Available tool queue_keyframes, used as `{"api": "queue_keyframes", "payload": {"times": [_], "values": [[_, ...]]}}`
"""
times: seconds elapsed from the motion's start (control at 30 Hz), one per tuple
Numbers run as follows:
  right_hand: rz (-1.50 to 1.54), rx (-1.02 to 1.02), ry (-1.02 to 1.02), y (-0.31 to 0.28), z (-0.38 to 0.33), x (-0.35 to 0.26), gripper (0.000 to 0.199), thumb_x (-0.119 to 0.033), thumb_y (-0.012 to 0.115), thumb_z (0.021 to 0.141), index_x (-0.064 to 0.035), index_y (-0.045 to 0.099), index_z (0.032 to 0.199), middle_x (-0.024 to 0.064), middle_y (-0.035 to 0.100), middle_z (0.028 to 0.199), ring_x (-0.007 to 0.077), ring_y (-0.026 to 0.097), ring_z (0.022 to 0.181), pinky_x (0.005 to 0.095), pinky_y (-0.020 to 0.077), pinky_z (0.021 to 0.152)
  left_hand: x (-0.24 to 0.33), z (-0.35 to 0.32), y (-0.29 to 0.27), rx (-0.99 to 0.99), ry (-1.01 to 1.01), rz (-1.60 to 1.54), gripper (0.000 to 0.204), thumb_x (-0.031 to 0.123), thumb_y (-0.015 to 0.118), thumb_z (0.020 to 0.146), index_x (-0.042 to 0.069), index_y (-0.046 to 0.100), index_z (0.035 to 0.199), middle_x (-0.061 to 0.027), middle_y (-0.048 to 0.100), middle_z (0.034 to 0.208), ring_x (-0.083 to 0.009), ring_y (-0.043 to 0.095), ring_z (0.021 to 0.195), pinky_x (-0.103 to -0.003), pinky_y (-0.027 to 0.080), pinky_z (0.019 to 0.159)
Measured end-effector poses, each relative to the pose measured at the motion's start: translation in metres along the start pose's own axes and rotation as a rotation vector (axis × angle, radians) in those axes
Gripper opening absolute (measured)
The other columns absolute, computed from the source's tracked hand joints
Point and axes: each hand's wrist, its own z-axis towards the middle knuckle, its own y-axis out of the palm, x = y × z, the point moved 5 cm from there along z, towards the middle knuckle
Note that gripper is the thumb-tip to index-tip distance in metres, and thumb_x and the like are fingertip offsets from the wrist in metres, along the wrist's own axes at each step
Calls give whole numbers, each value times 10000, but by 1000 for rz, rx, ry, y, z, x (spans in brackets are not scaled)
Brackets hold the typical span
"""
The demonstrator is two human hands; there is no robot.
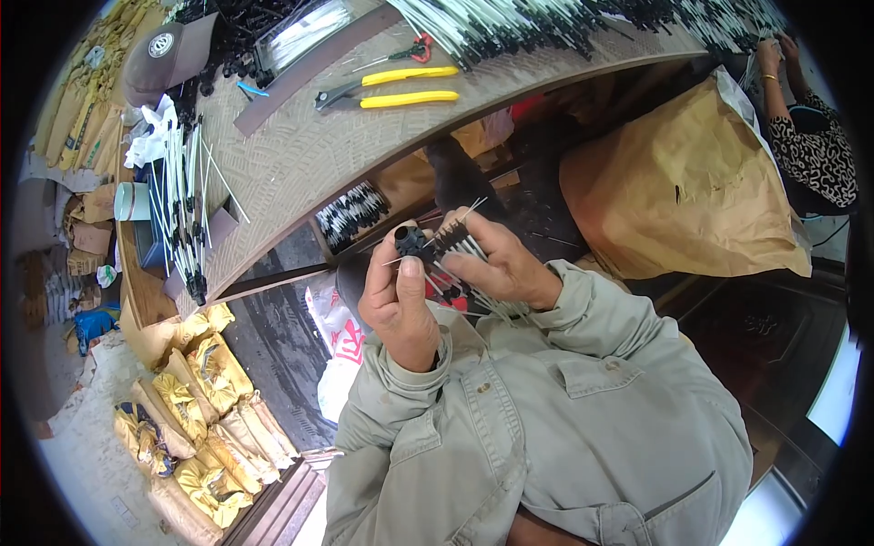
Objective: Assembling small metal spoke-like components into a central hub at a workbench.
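In front of my chest, my left hand (404,309) pinches a black round hub (410,239) with an open hollow top, between thumb and fingers. Close beside it, my right hand (501,266) is closed around a bundle of thin white rods (472,247) with black ends. The black ends face the hub; whether they touch it I cannot tell. A thin light wire or rod sticks out past my right fingertips, and another thin end shows by my left thumb. The lower part of the bundle hangs below my right hand.
On the table (309,155) lie yellow-handled pliers (410,75), a red-handled tool (420,48), piles of white rods (528,27), and a dark cap (164,59). A brown paper sack (683,182) stands right, near another person's arm (774,86). Wrapped packages (209,428) fill a box lower left.
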Motion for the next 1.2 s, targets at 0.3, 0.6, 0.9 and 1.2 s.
{"api": "queue_keyframes", "payload": {"times": [0.3, 0.6, 0.9, 1.2], "values": [[-111, -75, -95, -14, 2, -3, 232, -197, 594, 845, 21, 514, 846, 122, 542, 705, 215, 540, 609, 329, 398, 547, -6, 6, -1, -107, -79, -90, 335, 120, 496, 897, -88, 507, 1159, -132, 604, 1039, -161, 563, 937, -271, 422, 863], [-250, -112, -175, -15, 5, -11, 124, -81, 572, 843, 16, 536, 911, 56, 559, 691, 121, 511, 588, 263, 405, 543, -9, 10, 1, -134, -127, -203, 349, 136, 505, 901, -90, 491, 1167, -144, 600, 1048, -181, 571, 958, -290, 430, 883], [458, -189, 213, -16, 1, -4, 220, -163, 635, 806, -47, 500, 935, -21, 489, 865, 48, 453, 765, 215, 375, 658, -4, 6, 11, -268, -135, -114, 434, 243, 588, 871, -51, 476, 1170, -106, 585, 1054, -145, 581, 889, -250, 471, 791], [272, -127, -26, -15, 0, -13, 262, -159, 655, 772, -48, 489, 943, 3, 473, 894, 93, 440, 845, 233, 353, 758, 7, 0, 12, -189, -64, -84, 318, 134, 617, 822, -70, 571, 1062, -125, 566, 1054, -187, 527, 962, -304, 394, 879]]}}
